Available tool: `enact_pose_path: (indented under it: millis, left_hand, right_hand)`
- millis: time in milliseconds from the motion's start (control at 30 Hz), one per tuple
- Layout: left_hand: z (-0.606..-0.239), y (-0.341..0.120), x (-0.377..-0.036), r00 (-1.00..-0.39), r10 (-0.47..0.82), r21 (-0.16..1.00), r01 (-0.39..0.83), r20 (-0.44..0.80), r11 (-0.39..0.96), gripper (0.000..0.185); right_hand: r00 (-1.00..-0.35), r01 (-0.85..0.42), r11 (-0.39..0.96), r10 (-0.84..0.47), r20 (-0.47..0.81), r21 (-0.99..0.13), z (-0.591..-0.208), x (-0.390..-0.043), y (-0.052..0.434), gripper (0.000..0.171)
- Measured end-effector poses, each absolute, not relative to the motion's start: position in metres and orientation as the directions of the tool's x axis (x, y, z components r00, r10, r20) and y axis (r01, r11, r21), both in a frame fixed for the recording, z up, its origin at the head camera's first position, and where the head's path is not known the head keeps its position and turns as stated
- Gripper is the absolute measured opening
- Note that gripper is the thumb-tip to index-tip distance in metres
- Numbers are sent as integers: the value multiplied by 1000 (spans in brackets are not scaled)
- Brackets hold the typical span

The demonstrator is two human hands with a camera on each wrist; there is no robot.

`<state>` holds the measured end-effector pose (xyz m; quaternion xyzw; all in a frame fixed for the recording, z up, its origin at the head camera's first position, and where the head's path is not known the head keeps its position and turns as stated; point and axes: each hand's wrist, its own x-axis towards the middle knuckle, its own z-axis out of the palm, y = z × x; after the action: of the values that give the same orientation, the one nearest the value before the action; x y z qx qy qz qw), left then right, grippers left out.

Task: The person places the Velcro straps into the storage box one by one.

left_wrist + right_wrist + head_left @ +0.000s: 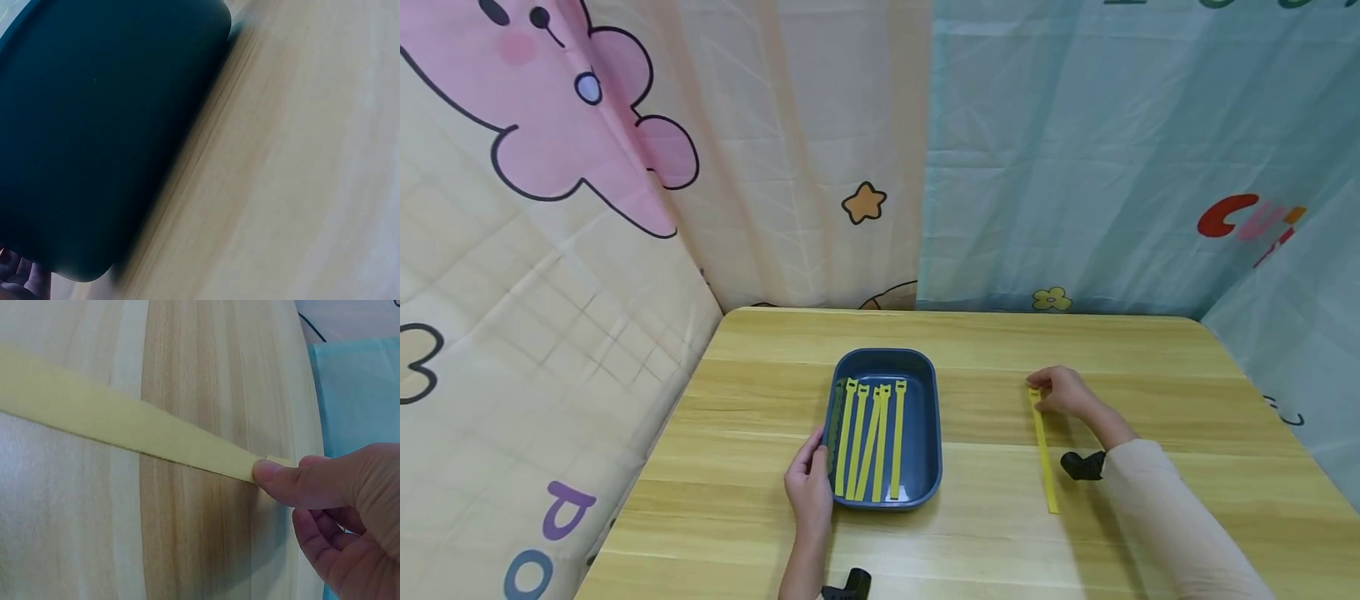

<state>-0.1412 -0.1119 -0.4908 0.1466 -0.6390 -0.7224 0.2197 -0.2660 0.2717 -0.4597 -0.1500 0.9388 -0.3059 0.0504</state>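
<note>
**One strap out on the wood, the rest lying in the tray**

At the left, the left hand rests against the near left rim of the dark blue tray, thumb at the edge and fingers along the outer wall, steadying it rather than lifting; the left wrist view shows only the tray's dark side and a sliver of palm. Inside lie several yellow straps, side by side, heads toward the far end.

To the right, well apart from the tray, a single yellow strap lies flat on the surface. The right hand pinches its far end between thumb and curled fingers, as the right wrist view confirms.

Judging by this, the step in hand is gripping this loose strap. The next move would call for a firm pinch and a lift that lets the limp tail trail clear.

The surface is pale wood-grain. Cartoon-printed curtains, cream and pink at left, teal at right, close in behind.
</note>
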Motion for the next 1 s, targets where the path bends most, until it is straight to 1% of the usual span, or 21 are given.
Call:
enact_pose_path:
  millis: [233,333,367,500,800,1000]
  left_hand:
    - [-488,-110,-140,-857,-511,986,133,64,-99,31]
    - [-487,-110,-141,-857,-512,985,133,60,-106,31]
    - [-487,-110,-141,-857,-511,985,134,61,-107,31]
    - [-488,-110,-141,-859,-509,986,132,62,-102,30]
    - [-490,-110,-141,-855,-516,989,119,56,-91,30]
    - [-487,-110,-140,-855,-516,988,122,57,-92,30]
  right_hand:
    - [-936,-285,715,-351,24,-638,-462,-269,278,28]
    - [-947,-252,721,-322,9,-646,-461,-267,277,22]
    - [-953,-224,736,-303,-16,-639,-459,-265,274,21]
    - [-956,-207,741,-291,-28,-639,-459,-260,272,16]
    - [-954,-248,731,-298,28,-636,-458,-262,276,17]
    - [-950,-285,738,-305,74,-612,-448,-262,276,15]
